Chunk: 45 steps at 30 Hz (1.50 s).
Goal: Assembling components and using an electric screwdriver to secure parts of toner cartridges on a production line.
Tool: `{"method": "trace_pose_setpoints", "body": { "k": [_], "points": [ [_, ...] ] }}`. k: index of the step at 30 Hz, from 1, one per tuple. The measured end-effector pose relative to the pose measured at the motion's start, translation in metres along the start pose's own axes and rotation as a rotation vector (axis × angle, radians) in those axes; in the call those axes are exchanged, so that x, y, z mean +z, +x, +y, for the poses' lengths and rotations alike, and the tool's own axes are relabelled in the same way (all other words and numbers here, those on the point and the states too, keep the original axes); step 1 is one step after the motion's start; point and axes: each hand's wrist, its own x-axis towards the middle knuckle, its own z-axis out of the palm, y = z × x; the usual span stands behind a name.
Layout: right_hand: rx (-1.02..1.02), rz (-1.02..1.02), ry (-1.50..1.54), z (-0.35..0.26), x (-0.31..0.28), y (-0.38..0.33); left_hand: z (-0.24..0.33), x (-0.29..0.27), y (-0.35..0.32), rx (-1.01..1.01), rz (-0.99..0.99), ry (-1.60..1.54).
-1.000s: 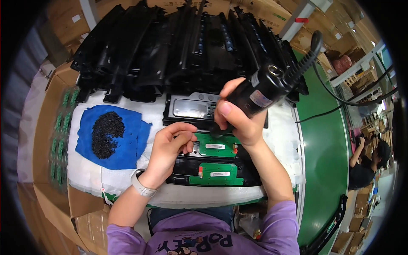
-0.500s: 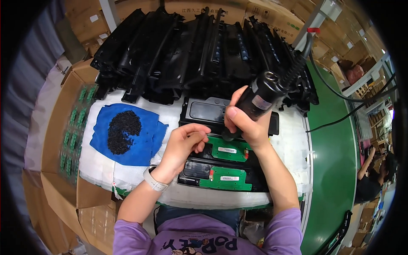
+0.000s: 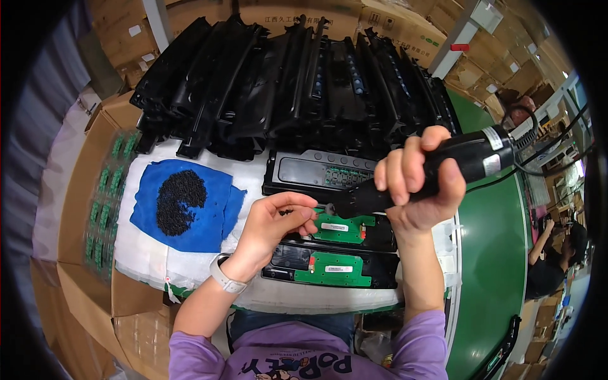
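My right hand [image 3: 418,183] is wrapped round a black corded electric screwdriver [image 3: 472,155], held nearly level with its narrow end pointing left. That end is close to the fingertips of my left hand [image 3: 278,218], which are pinched together; whatever they hold is too small to make out. Below both hands, a green circuit board [image 3: 345,234] sits in a black plastic panel. Nearer me lies a second black panel [image 3: 282,259] with its own green circuit board [image 3: 335,269]. Behind them, partly covered by the screwdriver, is a face-up black panel [image 3: 297,170] with a row of round buttons.
At left, a blue cloth [image 3: 145,212] bears a pile of tiny black screw-like pieces [image 3: 174,212]. Beside it, a cardboard box [image 3: 73,209] holds plastic trays of green boards [image 3: 104,202]. Many long black plastic parts [image 3: 247,95] line the back. Another person [image 3: 551,266] is at far right.
My right hand has tipped the screwdriver from steep to nearly level, swinging its body right. Its narrow end now points at my left fingertips. My left hand has barely moved.
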Motion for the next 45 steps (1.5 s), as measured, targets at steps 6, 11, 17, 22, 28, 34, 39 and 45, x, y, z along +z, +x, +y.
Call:
{"method": "trace_pose_setpoints", "body": {
  "k": [6,11,17,22,28,34,39,45],
  "points": [
    [-0.011,0.023,0.014,0.003,0.000,-0.001,0.001,-0.002,-0.002,-0.003,-0.084,-0.051],
    [0.012,0.041,0.005,0.002,0.003,-0.002,0.004,-0.003,-0.001,0.024,-0.103,0.017],
    [0.012,0.055,0.048,0.002,0.002,-0.003,0.007,-0.006,-0.001,-0.025,-0.102,0.055],
    [0.024,0.023,0.003,0.003,0.002,-0.006,0.002,-0.005,0.000,0.015,-0.117,0.057],
    [0.077,0.257,0.061,0.004,0.003,-0.006,0.003,0.001,-0.002,-0.029,-0.091,-0.027],
    [0.282,0.086,-0.429,0.011,-0.006,-0.011,-0.008,-0.004,0.007,0.059,0.085,-0.007],
    [0.327,0.053,-0.470,0.023,-0.006,-0.017,-0.006,-0.001,0.006,0.043,0.062,-0.066],
    [0.320,0.030,-0.502,0.030,-0.003,-0.017,-0.006,-0.007,0.005,0.030,0.063,-0.002]
  ]
}}
